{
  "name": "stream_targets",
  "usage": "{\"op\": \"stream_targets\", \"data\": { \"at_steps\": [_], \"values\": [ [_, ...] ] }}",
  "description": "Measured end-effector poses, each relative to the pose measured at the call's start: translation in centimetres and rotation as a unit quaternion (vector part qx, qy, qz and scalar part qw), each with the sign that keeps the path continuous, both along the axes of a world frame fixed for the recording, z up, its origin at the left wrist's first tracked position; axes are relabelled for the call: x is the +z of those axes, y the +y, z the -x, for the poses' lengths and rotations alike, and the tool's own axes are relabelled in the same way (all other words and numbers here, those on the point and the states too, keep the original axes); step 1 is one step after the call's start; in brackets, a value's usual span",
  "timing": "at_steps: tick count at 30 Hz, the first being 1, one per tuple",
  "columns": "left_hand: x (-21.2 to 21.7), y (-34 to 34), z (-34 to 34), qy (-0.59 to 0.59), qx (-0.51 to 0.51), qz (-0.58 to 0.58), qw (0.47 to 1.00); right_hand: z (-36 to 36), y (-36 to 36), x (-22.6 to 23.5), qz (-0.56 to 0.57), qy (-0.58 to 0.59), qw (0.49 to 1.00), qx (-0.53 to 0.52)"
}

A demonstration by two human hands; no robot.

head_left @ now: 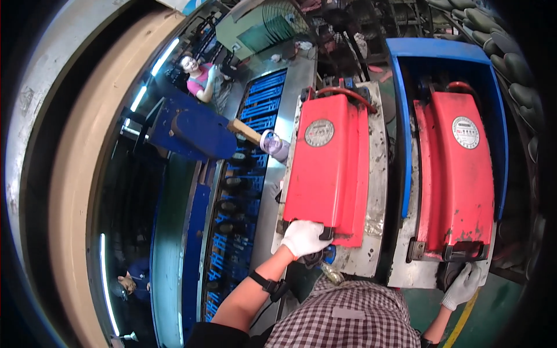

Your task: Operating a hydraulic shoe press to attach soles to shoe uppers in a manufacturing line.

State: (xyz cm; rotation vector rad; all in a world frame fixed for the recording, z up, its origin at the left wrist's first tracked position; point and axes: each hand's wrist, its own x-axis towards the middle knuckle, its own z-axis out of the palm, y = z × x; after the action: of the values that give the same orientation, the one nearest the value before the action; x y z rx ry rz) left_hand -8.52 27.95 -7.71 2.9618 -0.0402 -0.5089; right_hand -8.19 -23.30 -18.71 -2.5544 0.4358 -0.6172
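Two red machine covers stand side by side before me, the left red cover (325, 168) and the right red cover (455, 174), each with a round dial plate and a black handle at its near end. My left hand (304, 236), in a white glove, curls over the near edge of the left cover at its black handle (326, 233). My right hand (463, 286), also gloved in white, lies just below the right cover's black handle (466, 253), fingers stretched toward it over the metal base. Whether it touches the handle is unclear.
A blue frame (406, 145) surrounds the right machine. Left of the machines runs a conveyor of blue racks (264, 104), with a pale purple cup (274, 145) and a wooden handle (246, 131) nearby. Dark shoe-sole shapes (513, 69) line the right. Two people are in the background.
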Motion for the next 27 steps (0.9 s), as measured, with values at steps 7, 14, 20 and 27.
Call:
{"op": "stream_targets", "data": {
  "at_steps": [7, 14, 20, 27],
  "values": [
    [0.3, -0.2, -0.1, 0.020, 0.026, 0.009, 0.999, 0.2, -1.3, -0.9, 0.038, 0.017, 0.999, -0.005],
    [0.9, -0.2, 0.0, -0.018, 0.009, 0.009, 1.000, -0.3, -2.1, -2.3, 0.052, 0.015, 0.998, -0.015],
    [0.2, -0.2, 0.2, -0.009, 0.021, 0.016, 1.000, 0.2, -1.2, -1.0, 0.064, 0.019, 0.998, -0.008],
    [0.7, -0.4, -0.2, -0.006, 0.014, 0.007, 1.000, -0.6, 0.4, 0.4, 0.073, -0.018, 0.997, -0.008]
  ]
}}
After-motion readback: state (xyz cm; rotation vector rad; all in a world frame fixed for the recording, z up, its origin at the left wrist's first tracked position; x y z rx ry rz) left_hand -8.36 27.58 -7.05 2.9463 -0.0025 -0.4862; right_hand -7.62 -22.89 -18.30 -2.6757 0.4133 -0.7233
